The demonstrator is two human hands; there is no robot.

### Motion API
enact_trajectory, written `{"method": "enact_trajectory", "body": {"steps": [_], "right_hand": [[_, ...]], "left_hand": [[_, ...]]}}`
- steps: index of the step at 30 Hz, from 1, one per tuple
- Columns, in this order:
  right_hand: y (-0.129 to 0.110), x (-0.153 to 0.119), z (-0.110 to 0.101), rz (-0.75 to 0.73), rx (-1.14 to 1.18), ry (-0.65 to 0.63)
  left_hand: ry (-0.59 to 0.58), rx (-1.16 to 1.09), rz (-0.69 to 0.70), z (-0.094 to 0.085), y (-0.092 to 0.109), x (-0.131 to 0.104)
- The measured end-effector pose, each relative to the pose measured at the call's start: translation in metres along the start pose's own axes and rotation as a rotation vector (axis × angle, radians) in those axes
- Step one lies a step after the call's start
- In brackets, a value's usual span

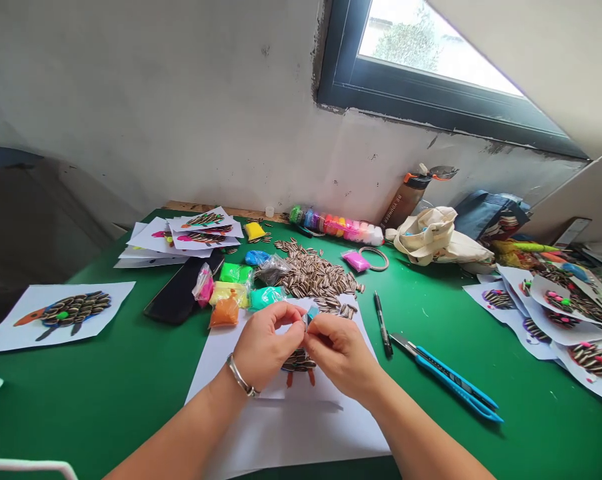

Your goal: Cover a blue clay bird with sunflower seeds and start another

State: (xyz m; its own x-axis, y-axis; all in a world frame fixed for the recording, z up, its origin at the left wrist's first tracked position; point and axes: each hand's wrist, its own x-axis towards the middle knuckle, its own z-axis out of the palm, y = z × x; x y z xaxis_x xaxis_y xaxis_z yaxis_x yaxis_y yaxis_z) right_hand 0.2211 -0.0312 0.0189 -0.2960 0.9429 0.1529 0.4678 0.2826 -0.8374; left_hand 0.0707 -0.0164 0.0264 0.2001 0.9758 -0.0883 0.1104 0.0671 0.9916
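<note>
Left hand (pixel 273 343) and right hand (pixel 341 350): thumbs and forefingers pinched narrow, fingertips meeting over the middle of the desk's near half; the item held is reported last. Green, flat-topped desk (pixel 131 387): carries all items below. White paper sheets (pixel 261 437): laid beneath the hands, reaching toward the desk's near edge. Heap of striped sunflower seeds (pixel 318 270): beyond the hands, toward the desk's far edge. Blue-handled cutter (pixel 455 380): lying to the right of the sheets, blade exposed, apart from the hands. Dark seed figure with two orange legs (pixel 299 362): on the upper sheet, partly hidden by the hands; seeds judged liable to come loose if brushed. Teal, clear-wrapped packet (pixel 267 298): at the sheets' far edge, just beyond the left hand. Small blue-tinted piece, apparently thin film (pixel 311 312): between the fingertips, above the sheets. Contents cannot be told. Judged very light, limp, somewhat slippery, easily torn; best gripped at opposite edges, without squeezing the middle.
</note>
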Motion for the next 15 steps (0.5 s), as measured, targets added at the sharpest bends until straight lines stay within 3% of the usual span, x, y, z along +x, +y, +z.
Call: {"method": "enact_trajectory", "body": {"steps": [3, 6, 9, 15], "right_hand": [[-0.004, 0.001, 0.000, -0.075, -0.019, -0.014], [-0.009, 0.001, 0.002, -0.167, -0.065, -0.036], [-0.011, 0.000, 0.007, -0.190, -0.090, 0.031], [-0.007, 0.000, 0.017, -0.076, -0.086, 0.246]], "left_hand": [[-0.100, -0.013, -0.069, -0.004, 0.002, 0.001], [-0.161, 0.124, -0.042, -0.010, 0.006, 0.001], [-0.145, 0.267, 0.018, -0.015, 0.009, 0.001], [-0.045, 0.367, 0.082, -0.013, 0.012, 0.002]]}}
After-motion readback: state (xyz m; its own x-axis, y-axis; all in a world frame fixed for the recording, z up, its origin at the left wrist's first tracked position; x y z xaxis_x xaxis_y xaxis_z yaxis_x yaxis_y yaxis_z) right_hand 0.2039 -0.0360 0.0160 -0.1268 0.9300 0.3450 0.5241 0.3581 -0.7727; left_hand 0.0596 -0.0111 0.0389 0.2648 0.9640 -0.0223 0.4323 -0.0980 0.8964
